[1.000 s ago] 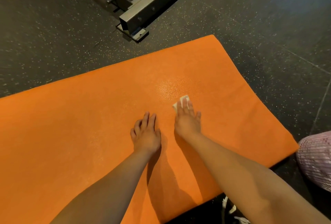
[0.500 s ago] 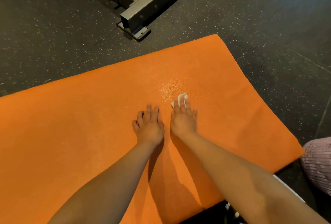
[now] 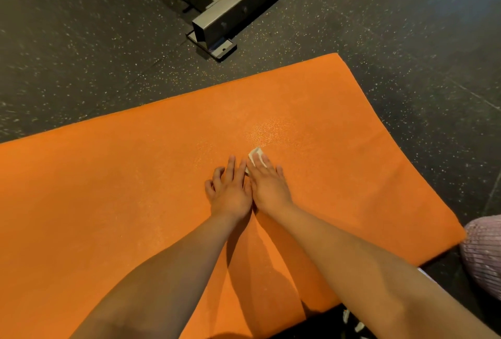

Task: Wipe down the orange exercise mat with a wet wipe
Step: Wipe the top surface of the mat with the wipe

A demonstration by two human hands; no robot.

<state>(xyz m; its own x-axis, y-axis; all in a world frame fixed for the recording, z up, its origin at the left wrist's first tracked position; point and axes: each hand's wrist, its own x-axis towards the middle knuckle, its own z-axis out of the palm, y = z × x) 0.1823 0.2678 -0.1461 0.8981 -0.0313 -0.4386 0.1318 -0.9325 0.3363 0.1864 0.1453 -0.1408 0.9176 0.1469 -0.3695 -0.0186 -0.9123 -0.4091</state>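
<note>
The orange exercise mat (image 3: 108, 203), a broad rectangle with a fine grainy texture, was spread flat on the dark rubber floor (image 3: 81, 53) flecked with pale specks. A small, crumpled white wet wipe (image 3: 256, 154) was pressed onto the mat's middle under the straight fingers of the right hand (image 3: 268, 189), just short of a glistening patch. The left hand (image 3: 230, 192) was laid flat against it, fingers extended, holding nothing. A square-section grey metal beam (image 3: 233, 10) was seen beyond the mat's far edge.

On mat (image 3: 108, 203), left hand (image 3: 230, 192) beside right hand (image 3: 268, 189) (perhaps in contact), wipe (image 3: 256, 153) under right fingers (image 3: 264, 162); frame (image 3: 230, 17) beyond.
</note>
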